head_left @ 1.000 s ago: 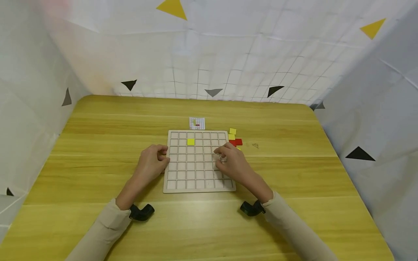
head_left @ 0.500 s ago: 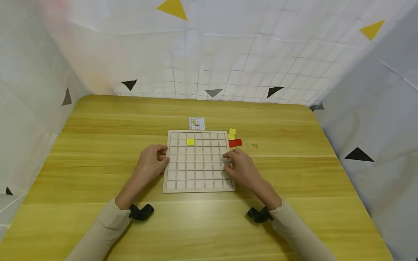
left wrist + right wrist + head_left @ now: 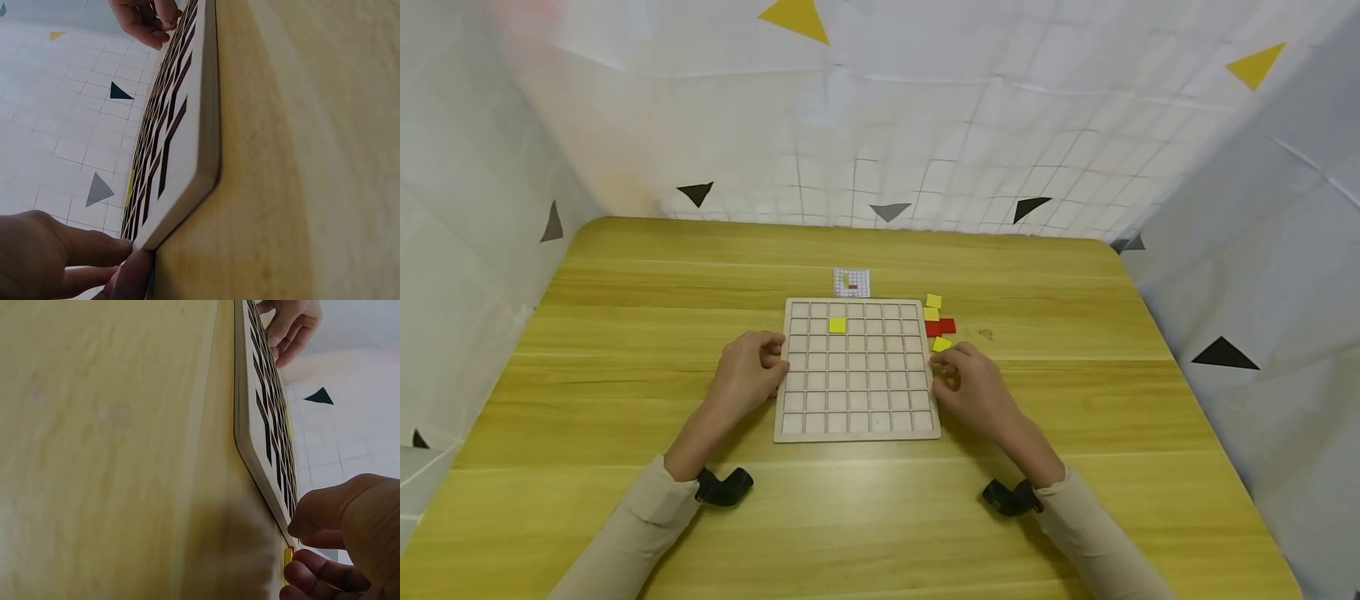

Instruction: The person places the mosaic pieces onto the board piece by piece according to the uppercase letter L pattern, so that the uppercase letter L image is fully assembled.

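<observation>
A pale wooden grid board (image 3: 859,426) lies on the table, with one yellow tile (image 3: 837,325) in its second row from the far side. At its left edge is my left hand (image 3: 750,367), thumb and a finger pinching the rim in the left wrist view. My right hand (image 3: 973,390) is by the right edge, fingers loosely bent with nothing seen between them. In the right wrist view its thumb (image 3: 312,512) overlaps the board's edge, and a sliver of yellow tile (image 3: 287,565) shows beside the fingertips. Another yellow tile (image 3: 942,344) lies just beyond the right hand.
Red tiles (image 3: 947,326) and more yellow tiles (image 3: 933,301) lie along the board's right side. A small printed grid card (image 3: 852,283) sits behind the board. White patterned sheets (image 3: 737,125) enclose the wooden table (image 3: 857,508) at the back and sides.
My right hand has moved rightward from above the board to its right edge, uncovering a yellow tile beside it. The left hand has stayed at the left edge.
</observation>
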The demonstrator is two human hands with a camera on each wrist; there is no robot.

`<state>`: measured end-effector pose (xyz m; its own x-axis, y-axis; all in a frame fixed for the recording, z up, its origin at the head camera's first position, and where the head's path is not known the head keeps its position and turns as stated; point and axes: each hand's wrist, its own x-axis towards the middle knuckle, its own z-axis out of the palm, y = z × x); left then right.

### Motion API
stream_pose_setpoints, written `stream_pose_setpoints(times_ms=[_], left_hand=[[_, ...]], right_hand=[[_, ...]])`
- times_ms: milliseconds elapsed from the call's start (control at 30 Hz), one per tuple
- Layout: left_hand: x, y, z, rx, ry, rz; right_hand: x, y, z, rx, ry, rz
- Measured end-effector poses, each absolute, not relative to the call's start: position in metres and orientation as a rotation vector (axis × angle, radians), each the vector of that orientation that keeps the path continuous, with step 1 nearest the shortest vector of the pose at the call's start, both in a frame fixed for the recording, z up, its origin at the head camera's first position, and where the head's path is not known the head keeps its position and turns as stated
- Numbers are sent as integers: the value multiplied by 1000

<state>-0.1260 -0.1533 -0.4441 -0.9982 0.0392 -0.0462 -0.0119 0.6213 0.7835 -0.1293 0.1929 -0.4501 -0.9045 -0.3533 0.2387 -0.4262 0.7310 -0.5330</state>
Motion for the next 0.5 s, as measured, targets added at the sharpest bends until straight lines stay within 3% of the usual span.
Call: stream_pose_setpoints(times_ms=[500], left_hand=[[-127,-152,-443,15,2776,1327]], right_hand=[[-141,209,-452,524,-2832,893]])
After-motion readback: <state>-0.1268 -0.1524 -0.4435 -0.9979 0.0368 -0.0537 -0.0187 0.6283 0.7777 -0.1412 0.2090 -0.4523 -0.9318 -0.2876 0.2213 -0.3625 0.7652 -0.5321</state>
